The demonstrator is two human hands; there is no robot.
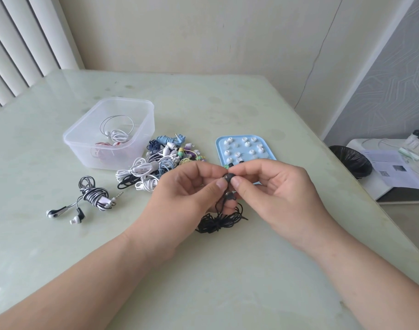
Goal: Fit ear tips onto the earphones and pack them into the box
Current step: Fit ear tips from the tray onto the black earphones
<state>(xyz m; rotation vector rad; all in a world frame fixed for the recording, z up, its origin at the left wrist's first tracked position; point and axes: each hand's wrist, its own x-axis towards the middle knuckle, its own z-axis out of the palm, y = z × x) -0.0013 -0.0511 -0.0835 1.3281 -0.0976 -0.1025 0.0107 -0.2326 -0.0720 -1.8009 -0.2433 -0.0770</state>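
Pale green and glossy, the table (203, 277) carries the whole job, with white blinds (18, 44) behind its left corner. Far left of the fingers lies 1 black-and-white earphone set (94, 196), wound up and outside the box; I cannot tell whether its buds have tips. Up and left of the fingers, the clear box (69, 139) holds what look like 2 packed sets, 1 white (116, 135) and 1 reddish, so packing has begun but seems to be at an early stage. Between the box and the fingers waits a pile of earphones (160, 158) in white, blue, green and black, which I judge to be most of the work left. The left hand (187, 194) pinches a black earbud (228, 178) between thumb and forefinger, and the right hand (275, 189) pinches the same bud from the other side. The fingertips hide whether a tip is seated on it. A second bud (230, 196) hangs just under the fingers, and the black cord (218, 222) lies bundled on the table below them. Just behind the right fingers sits a blue tray (219, 145) with many white ear tips (247, 145) and a few dark ones. Far right of the fingers, off the table, a bin (351, 163) lined with a black bag stands beside a low white stand (389, 186) strewn with papers, and a plain cream wall (203, 32) closes the room behind.
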